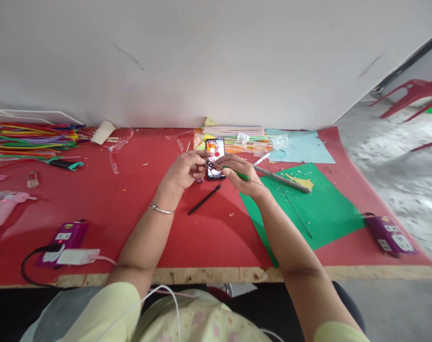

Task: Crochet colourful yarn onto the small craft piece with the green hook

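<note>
Both hands meet above the middle of the red-covered table (130,228), close to a lit phone (219,148). My left hand (188,168) is closed, pinching a small dark object (211,164) at its fingertips. From the right, my right hand (242,175) has its fingers closed round a thin tool with a green handle (236,174), its tip at the dark object. What the dark object is cannot be made out. A black pen (204,199) lies just below the phone.
Colourful pipe cleaners (31,140) are heaped at the left. A pink glue gun (5,206) and purple power strip (67,240) lie nearer. A green sheet (308,213) carries a grey rod (290,182) and wires. Another purple power strip (390,235) is at the right.
</note>
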{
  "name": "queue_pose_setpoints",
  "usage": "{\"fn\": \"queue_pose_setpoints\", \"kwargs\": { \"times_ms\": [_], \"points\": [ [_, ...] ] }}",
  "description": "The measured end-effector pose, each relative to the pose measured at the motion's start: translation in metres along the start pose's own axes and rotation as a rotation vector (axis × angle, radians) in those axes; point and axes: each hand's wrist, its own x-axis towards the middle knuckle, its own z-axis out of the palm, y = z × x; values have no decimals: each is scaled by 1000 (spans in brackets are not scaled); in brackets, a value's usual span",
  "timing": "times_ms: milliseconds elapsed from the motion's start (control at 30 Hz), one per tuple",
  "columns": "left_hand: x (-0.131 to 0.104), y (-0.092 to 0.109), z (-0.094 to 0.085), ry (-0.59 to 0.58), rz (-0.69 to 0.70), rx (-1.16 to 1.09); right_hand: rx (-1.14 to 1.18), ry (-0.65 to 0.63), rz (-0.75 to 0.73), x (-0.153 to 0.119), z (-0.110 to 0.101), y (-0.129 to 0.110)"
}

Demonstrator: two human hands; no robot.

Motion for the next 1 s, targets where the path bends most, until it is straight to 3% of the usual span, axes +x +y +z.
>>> {"fn": "queue_pose_setpoints", "kwargs": {
  "times_ms": [267,500,633,733,833,1000],
  "points": [
    [0,0,-3,-5,-76,-37,-5,-6,-31,2,-2,-7],
    [3,2,-10,-39,-221,-74,26,-77,-11,4,-7,-14],
    [5,0,-13,-73,-227,-71,103,-57,20,4,-3,-16],
    [5,-5,-10,-121,-129,-62,242,21,126,2,8,-16],
    [7,-13,-3,-118,78,-35,372,154,258,1,20,-15],
    [13,-34,6,111,497,234,339,338,373,2,36,-12]
  ]
}}
